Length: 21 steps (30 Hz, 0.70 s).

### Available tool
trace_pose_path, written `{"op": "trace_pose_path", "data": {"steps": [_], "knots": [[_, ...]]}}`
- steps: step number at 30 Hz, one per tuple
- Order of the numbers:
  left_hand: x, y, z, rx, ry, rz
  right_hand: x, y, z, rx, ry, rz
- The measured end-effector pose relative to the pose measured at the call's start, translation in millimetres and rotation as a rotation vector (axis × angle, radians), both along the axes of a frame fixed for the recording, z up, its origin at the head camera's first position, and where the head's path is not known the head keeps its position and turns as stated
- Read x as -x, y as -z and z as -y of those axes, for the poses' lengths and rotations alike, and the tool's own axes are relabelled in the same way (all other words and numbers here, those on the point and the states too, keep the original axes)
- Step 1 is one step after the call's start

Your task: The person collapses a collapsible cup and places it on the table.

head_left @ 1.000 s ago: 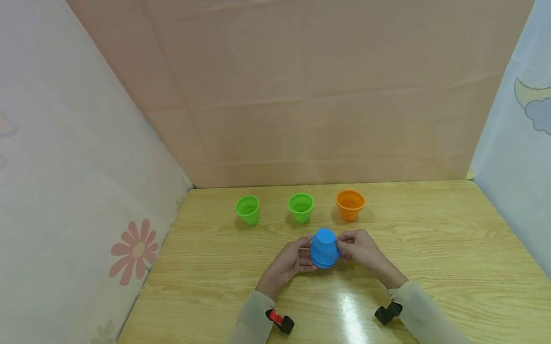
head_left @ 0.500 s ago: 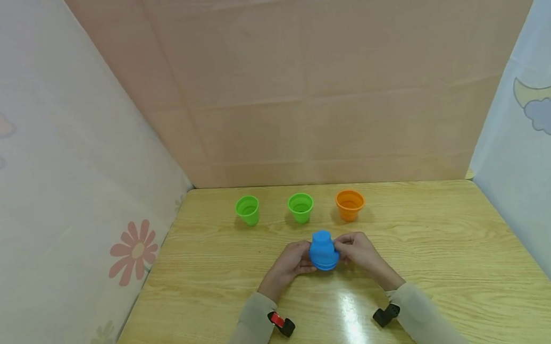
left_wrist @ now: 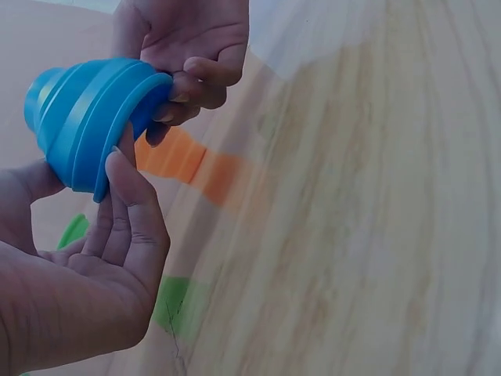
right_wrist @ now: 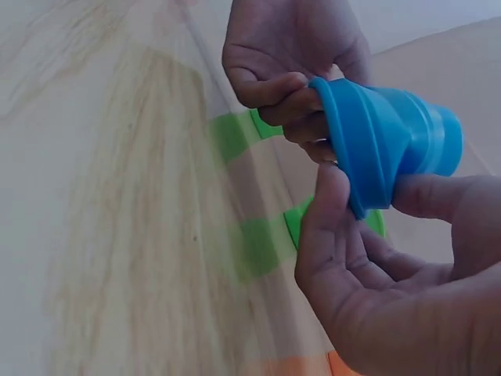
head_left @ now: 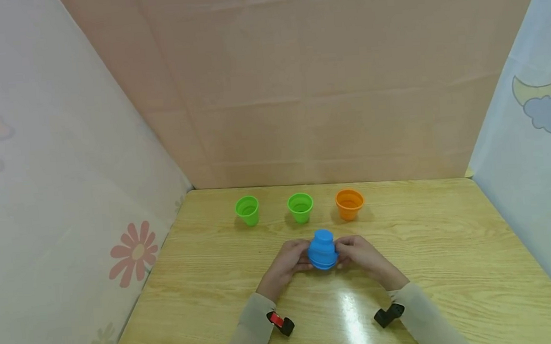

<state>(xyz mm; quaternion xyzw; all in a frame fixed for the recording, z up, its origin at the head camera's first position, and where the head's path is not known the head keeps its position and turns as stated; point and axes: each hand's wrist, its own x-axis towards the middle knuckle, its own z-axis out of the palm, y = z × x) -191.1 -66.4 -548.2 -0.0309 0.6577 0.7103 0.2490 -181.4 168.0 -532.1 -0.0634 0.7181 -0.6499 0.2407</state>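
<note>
Between both hands, above the wooden table, is a blue ribbed collapsible cup [head_left: 322, 249], turned base up in the head view with its wide rim toward the person. My left hand [head_left: 288, 266] grips its left side, thumb on the ribbed wall and fingers at the rim, as the left wrist view shows. From the right, my right hand [head_left: 364, 257] pinches the wall and rim. In the right wrist view the cup's wall [right_wrist: 376, 141] is creased and pushed in near the right thumb [right_wrist: 427, 196]. The cup's inside is mostly hidden.
Behind the hands stand a green cup [head_left: 248, 211] at left, another green cup [head_left: 301, 208] in the middle and an orange cup [head_left: 350, 205] at right, mouths up. Fabric screens enclose the wooden table [head_left: 206, 283] at the back and both sides.
The blue cup's wall has been pressed in on the right side and its base has shifted slightly. Both hands stay around it with only small finger movements. The other cups have not moved.
</note>
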Motion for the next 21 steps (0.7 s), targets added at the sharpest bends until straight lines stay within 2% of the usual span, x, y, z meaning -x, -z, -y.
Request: {"op": "trace_pose_path", "data": {"steps": [4,8,21], "knots": [[1.2,-2.1,-0.7,0.022,-0.003,-0.003,0.5,-0.6,-5,0.075,-0.057,0.066],[1.3,-3.1,-2.6,0.037,-0.001,-0.013,1.6,-1.4,-8,0.108,-0.074,0.097],[-1.0,-2.5,-4.9,0.108,-0.019,-0.084,-0.2,-1.5,-16,0.166,-0.113,0.140]]}}
